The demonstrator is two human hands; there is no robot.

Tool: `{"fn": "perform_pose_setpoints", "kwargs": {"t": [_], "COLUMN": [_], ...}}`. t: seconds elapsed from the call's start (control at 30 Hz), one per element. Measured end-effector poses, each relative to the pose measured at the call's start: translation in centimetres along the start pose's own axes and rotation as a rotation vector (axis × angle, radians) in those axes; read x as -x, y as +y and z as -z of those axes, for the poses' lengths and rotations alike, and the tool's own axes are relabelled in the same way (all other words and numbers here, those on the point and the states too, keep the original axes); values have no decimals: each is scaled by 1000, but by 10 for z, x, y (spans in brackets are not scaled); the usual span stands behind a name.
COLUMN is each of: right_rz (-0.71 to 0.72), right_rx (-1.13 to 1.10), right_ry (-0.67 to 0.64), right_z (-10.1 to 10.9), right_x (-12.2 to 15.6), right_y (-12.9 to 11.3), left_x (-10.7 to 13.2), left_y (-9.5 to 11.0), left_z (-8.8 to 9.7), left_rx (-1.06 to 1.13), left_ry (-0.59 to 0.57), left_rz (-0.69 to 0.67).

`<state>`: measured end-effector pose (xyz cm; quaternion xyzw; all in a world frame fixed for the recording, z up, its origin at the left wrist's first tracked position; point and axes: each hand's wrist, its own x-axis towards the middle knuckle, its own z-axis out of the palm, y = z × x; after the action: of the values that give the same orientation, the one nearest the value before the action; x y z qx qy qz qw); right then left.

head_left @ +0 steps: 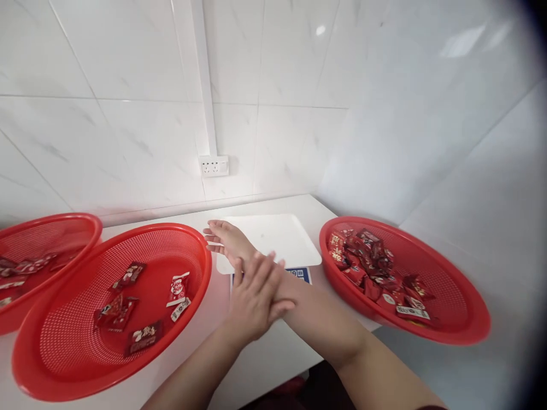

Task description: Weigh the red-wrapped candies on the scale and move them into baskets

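My left hand (258,293) lies across my right forearm just behind the wrist, its fingers spread and touching the skin. Stretched out past it, my right hand (228,239) has its fingers apart and holds nothing. It hovers between the left-middle red basket (197,236) and the white platform (273,233) of what looks like a scale. A blue panel (301,274) with printed keys shows at the platform's front edge, partly covered by my arm. Inside that basket lie several small wrapped snack packets (144,337), mostly dark red, and a white-and-red packet (178,287).
To the right, another red basket (468,304) holds a heap of red packets (370,262) and overhangs the white table's (273,353) edge. A further red basket (92,225) with packets stands far left. Behind is a tiled wall with a power socket (214,165).
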<state>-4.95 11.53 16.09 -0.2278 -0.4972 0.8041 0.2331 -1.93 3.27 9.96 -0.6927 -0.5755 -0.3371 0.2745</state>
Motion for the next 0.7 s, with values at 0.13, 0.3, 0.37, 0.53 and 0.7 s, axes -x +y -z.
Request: {"fn": "perform_pose_setpoints", "kwargs": {"t": [0.13,0.3,0.37,0.53,0.7], "right_rz": [178,583,763,1012,977], "right_rx": [155,452,667,1116,1082], "right_ry": [121,228,297,431,524], "right_z": [17,41,53,80,104], "right_x": [2,5,11,29,47], "right_y": [-5,-26,-35,-54,-63], "left_x": [-10,-2,0,-1,6], "left_y": [10,57,64,67,81], "left_z": [-7,-17,-20,-29,-42], "left_rx": [-9,100,161,278,496], "left_ry": [7,-52,-21,63,-4], "left_rz": [220,-139,-155,89,-235]}}
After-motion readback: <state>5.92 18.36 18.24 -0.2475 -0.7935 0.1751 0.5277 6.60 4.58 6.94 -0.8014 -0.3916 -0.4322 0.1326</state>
